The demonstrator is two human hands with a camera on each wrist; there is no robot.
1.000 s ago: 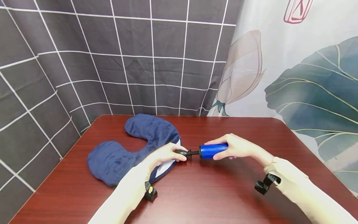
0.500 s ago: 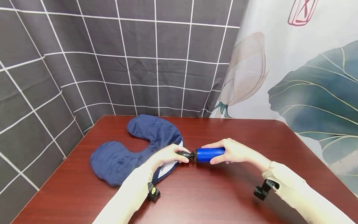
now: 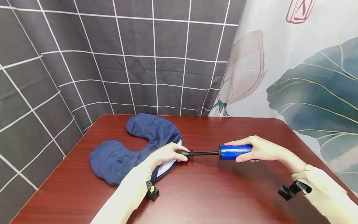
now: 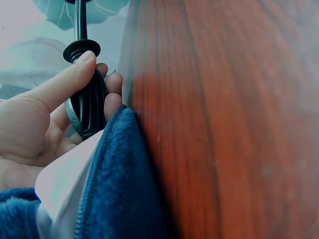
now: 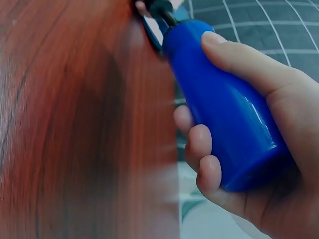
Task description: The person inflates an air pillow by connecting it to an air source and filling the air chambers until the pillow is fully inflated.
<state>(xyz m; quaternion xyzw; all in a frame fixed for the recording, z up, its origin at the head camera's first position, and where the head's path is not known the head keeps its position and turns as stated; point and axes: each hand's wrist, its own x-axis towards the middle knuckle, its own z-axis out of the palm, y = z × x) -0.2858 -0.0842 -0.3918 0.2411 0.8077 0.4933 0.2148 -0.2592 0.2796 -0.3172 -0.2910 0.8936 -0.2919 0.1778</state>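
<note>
A hand air pump is stretched out between my two hands above the table. Its blue barrel (image 3: 234,152) lies in my right hand (image 3: 264,149), thumb along one side and fingers curled round the other in the right wrist view. The black ribbed handle (image 4: 93,102) sits in the curled fingers and thumb of my left hand (image 3: 165,153). Between handle and barrel, a long stretch of black rod (image 3: 205,153) shows. Right beneath the left hand is a navy plush neck pillow (image 3: 112,160), U-shaped, its zipped edge parted over a white inner piece (image 4: 67,172).
A reddish-brown wooden table (image 3: 201,193) carries the pillow on its left half. Behind it hang a dark grid curtain (image 3: 139,71) and a pale curtain with a leaf print (image 3: 316,96). Small black cameras (image 3: 293,189) are strapped to both wrists.
The right hand first pushed the barrel left until the rod nearly vanished, then drew it back right, exposing the rod at length. The left hand stayed almost still on the handle.
</note>
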